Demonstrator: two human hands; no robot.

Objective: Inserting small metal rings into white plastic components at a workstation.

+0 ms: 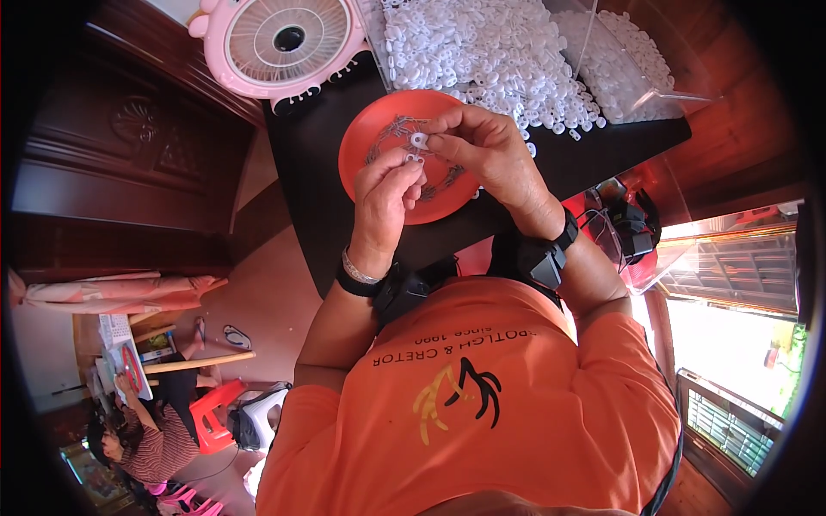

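Both my hands meet over an orange-red plate (366,142) on a black table (310,181). My right hand (486,155) pinches a small white plastic ring (419,139) between thumb and forefinger. My left hand (385,198) holds another small white piece (413,159) just below it, fingers closed, the two pieces touching or nearly so. Thin metal wire pieces (391,129) lie on the plate. Behind the plate is a large heap of the same white plastic pieces (482,52). Each wrist carries a black strapped device.
A pink round fan (280,43) stands at the table's far left corner. A clear plastic box (624,60) with more white pieces sits at the far right. Another person (146,430) sits on the floor at lower left beside a red stool (211,417).
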